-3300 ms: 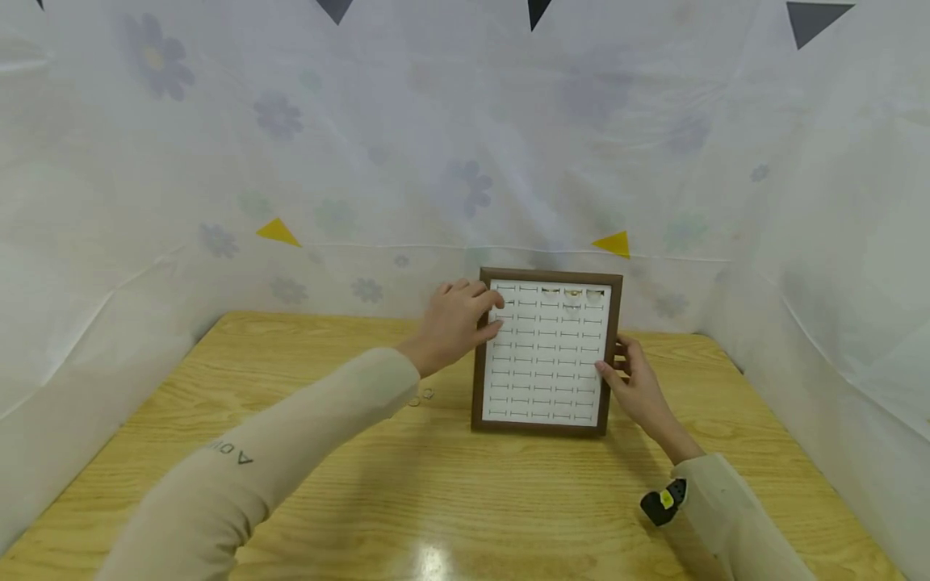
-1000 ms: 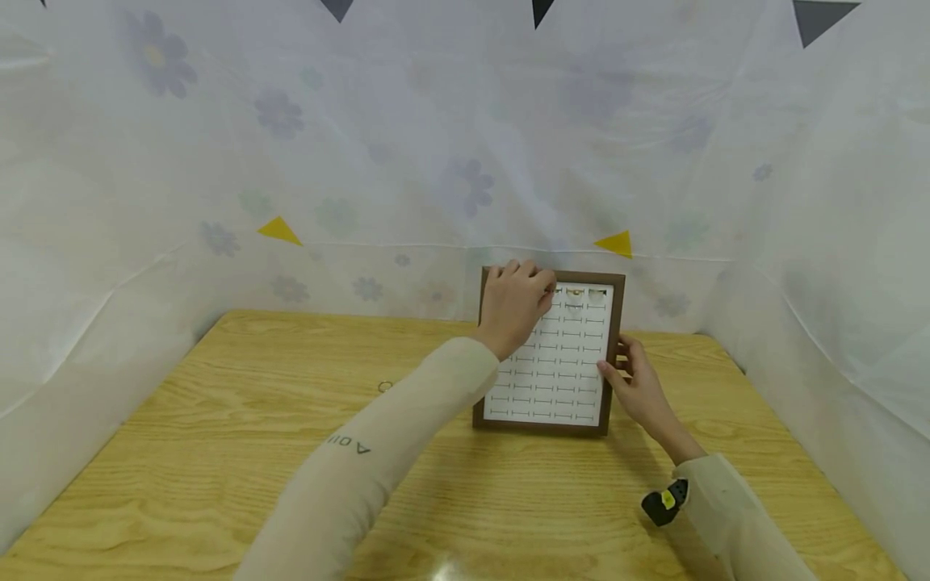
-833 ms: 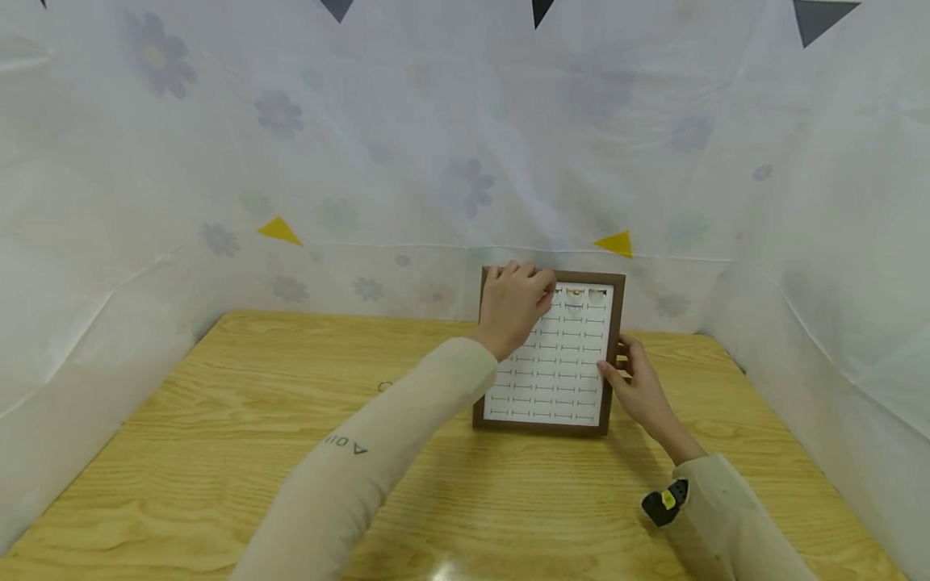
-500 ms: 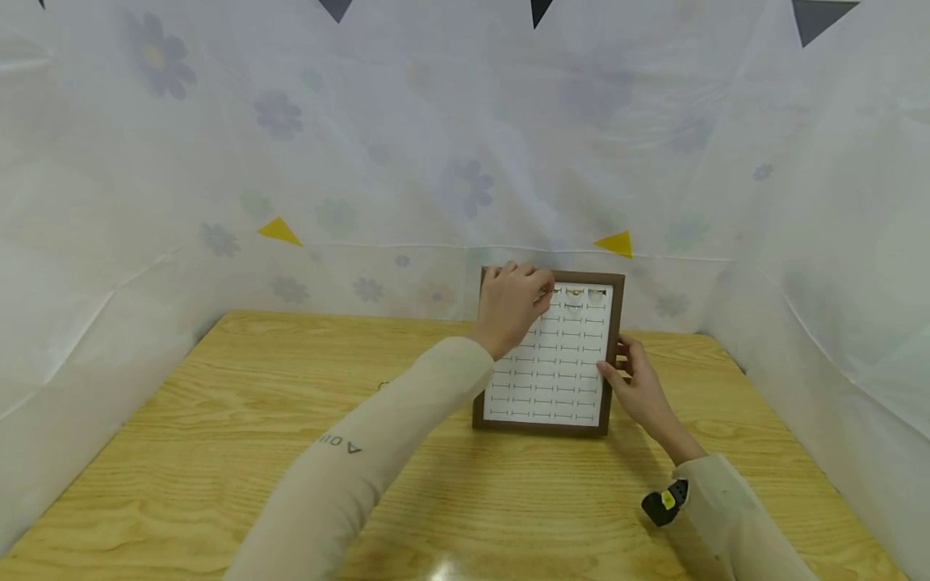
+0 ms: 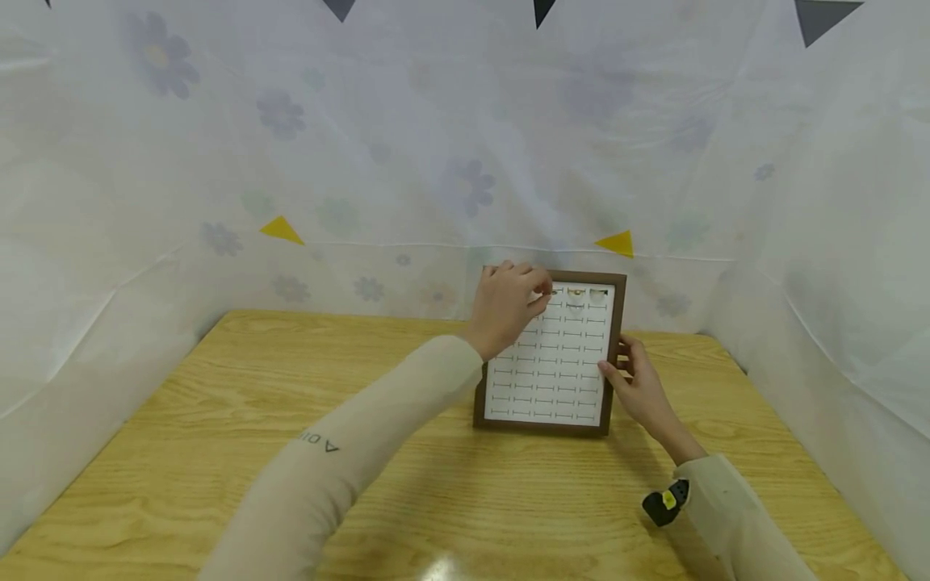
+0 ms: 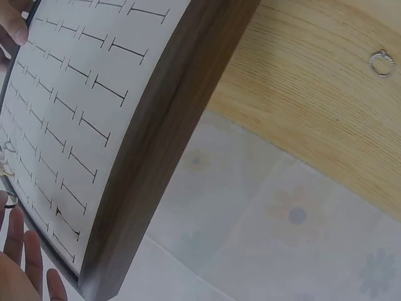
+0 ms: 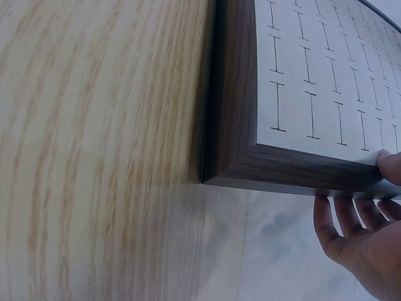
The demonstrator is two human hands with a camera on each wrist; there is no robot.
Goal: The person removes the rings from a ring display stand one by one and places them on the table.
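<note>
While the sleeve (image 5: 320, 444) reads "A DII", both hands (image 5: 504, 311) grasp the ring board (image 5: 552, 363).

We are at a small work booth, not a lived-in room. Thin white plastic sheets (image 5: 407, 161) hang on three sides like a little tent, and they come right down to the table. The sheets have pale flowers (image 5: 471, 184) printed on them, plus yellow triangles (image 5: 280, 231) and dark ones (image 5: 538, 11) near the top. Our table (image 5: 218, 403) is light wood with wavy grain, and a lamp shines on it near the front edge. A brown wooden frame (image 5: 614, 339) with rows of little slots for rings leans against the back sheet. A small ring (image 6: 381, 63) lies on the wood beside it.
</note>
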